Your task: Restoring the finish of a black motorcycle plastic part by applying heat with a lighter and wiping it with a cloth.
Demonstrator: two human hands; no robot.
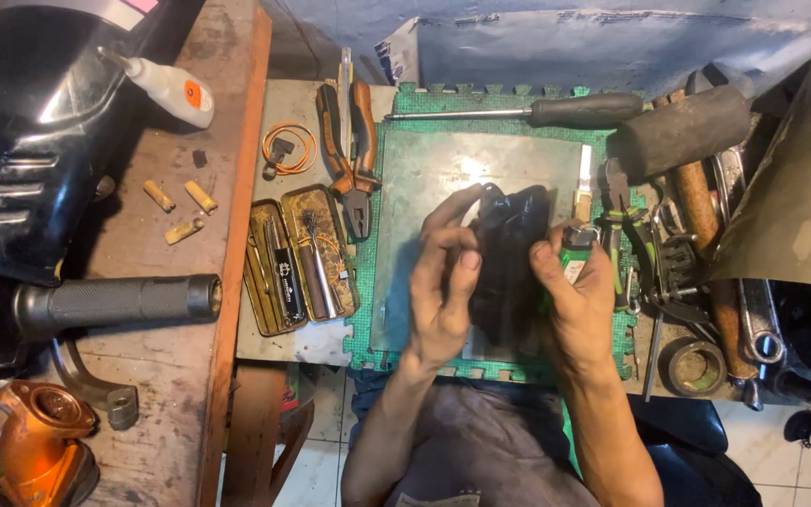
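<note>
My left hand (443,282) grips the left edge of a black plastic part (509,253), fingers curled over it, above a grey metal plate (415,188) on a green foam mat (363,329). In my right hand (574,300) is a green lighter (576,246), pressed against the right side of the black part. The lower half of the black part is hidden between my two hands.
Orange-handled pliers (354,150) and an open tin of small tools (298,263) lie left of the mat. A long screwdriver (537,111) lies at the back. Hammers and pliers (687,188) crowd the right. A glue bottle (173,86) and handlebar grip (114,302) sit far left.
</note>
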